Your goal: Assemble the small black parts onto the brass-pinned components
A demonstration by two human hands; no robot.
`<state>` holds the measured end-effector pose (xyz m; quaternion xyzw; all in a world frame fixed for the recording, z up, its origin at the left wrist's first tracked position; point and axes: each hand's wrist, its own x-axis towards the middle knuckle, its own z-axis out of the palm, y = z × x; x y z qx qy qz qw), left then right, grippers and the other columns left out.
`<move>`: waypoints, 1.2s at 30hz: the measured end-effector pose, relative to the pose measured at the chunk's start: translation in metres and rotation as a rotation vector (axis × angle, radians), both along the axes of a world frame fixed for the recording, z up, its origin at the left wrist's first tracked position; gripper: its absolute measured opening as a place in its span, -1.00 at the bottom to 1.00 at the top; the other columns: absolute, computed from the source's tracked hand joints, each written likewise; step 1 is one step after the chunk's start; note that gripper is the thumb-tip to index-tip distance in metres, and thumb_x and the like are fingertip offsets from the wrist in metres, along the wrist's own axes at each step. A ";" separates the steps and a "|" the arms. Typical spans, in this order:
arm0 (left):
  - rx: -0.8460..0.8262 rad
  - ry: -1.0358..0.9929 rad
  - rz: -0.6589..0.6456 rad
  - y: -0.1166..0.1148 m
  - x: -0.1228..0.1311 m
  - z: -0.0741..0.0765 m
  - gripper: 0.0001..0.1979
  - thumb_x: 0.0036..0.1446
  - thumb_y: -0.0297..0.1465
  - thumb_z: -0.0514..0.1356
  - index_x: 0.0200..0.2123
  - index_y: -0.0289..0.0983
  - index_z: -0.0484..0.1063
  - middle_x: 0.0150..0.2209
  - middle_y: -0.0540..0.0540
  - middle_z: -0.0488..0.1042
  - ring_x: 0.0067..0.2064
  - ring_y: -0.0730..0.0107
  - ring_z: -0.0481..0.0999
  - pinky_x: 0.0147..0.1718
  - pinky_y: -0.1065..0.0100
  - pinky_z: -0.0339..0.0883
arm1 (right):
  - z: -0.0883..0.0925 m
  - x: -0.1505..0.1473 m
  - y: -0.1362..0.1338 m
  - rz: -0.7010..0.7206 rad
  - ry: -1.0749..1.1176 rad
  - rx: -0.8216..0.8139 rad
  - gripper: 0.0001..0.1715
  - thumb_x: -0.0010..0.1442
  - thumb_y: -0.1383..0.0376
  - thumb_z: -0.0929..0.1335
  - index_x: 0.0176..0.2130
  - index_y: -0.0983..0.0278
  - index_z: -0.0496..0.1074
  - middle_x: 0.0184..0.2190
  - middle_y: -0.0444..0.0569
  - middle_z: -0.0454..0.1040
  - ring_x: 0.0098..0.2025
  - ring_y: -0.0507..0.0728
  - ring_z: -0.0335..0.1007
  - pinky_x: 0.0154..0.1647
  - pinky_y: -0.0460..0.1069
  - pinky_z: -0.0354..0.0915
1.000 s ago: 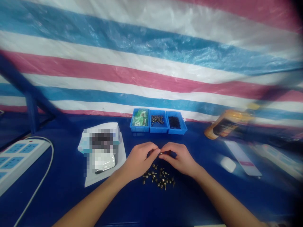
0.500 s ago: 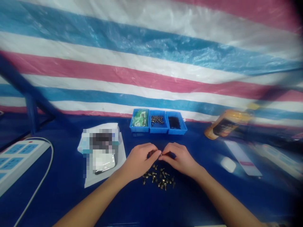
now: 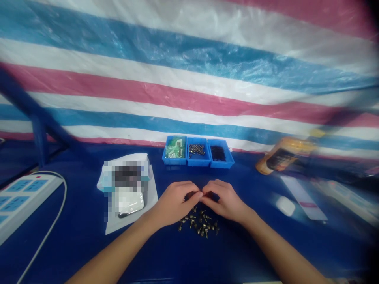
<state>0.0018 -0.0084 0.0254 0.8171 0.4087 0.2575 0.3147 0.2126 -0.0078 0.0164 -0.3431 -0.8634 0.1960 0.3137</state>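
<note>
My left hand and my right hand meet fingertip to fingertip above the blue table. Both are closed in a pinch; whatever sits between the fingertips is hidden by them. Just below and nearer to me lies a loose pile of small brass-coloured metal pieces, shaped like screws or little fittings. Beyond the hands stand three blue bins side by side. The left bin holds green-and-clear packets, the middle bin small metal parts, and the right bin black pieces too small to make out.
At left lie a white power strip with its cable, and papers with a phone. To the right are an orange-brown bottle, a small white case and a second power strip. A striped sheet hangs behind.
The fingertips have drawn closer together, and the small metal piece that showed between them is now covered. The pile and the bins stay as they were.
</note>
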 end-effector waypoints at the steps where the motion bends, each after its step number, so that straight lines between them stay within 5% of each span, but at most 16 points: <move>1: 0.000 0.000 -0.003 0.000 0.000 0.000 -0.75 0.33 -0.31 0.08 -0.35 -0.22 0.48 -0.38 0.05 0.46 -0.35 0.48 0.43 -0.33 0.40 0.19 | 0.000 0.000 0.000 0.003 0.003 0.005 -0.89 0.28 0.27 0.38 -0.29 0.23 0.37 -0.44 -0.16 0.45 -0.40 0.02 0.35 -0.28 -0.05 0.16; 18: -0.083 -0.096 -0.051 0.003 -0.003 0.001 -0.76 0.25 -0.33 0.16 -0.46 -0.27 0.45 -0.46 0.05 0.43 -0.43 0.53 0.38 -0.42 0.45 0.17 | -0.004 -0.003 0.000 -0.018 0.085 0.050 -0.82 0.24 0.19 0.43 -0.34 0.23 0.44 -0.47 -0.15 0.55 -0.45 0.02 0.44 -0.31 -0.03 0.19; 24: -0.090 -0.108 -0.004 0.002 -0.001 0.003 -0.83 0.17 -0.38 0.19 -0.47 -0.28 0.44 -0.47 0.05 0.44 -0.43 0.52 0.37 -0.42 0.45 0.19 | -0.001 0.002 0.004 0.054 0.126 -0.066 -0.67 0.26 0.18 0.42 0.02 0.14 0.47 -0.22 -0.11 0.65 -0.21 0.09 0.58 -0.13 -0.03 0.32; 31: -0.263 -0.137 0.008 0.003 -0.004 0.007 -0.72 0.23 -0.20 0.16 -0.40 -0.27 0.51 -0.48 0.03 0.43 -0.44 0.47 0.35 -0.46 0.44 0.16 | 0.009 0.003 0.001 0.062 0.159 -0.152 -0.87 0.31 0.26 0.36 -0.21 0.21 0.53 -0.32 -0.09 0.60 -0.32 0.05 0.51 -0.23 -0.07 0.33; 36: -0.239 -0.184 0.077 0.004 -0.004 0.004 -0.61 0.31 -0.16 0.06 -0.43 -0.27 0.46 -0.46 0.02 0.44 -0.40 0.44 0.38 -0.38 0.40 0.21 | 0.013 0.002 -0.001 0.009 0.130 -0.263 -0.69 0.36 0.19 0.29 -0.38 0.27 0.44 -0.48 -0.15 0.46 -0.46 -0.01 0.33 -0.38 -0.09 0.23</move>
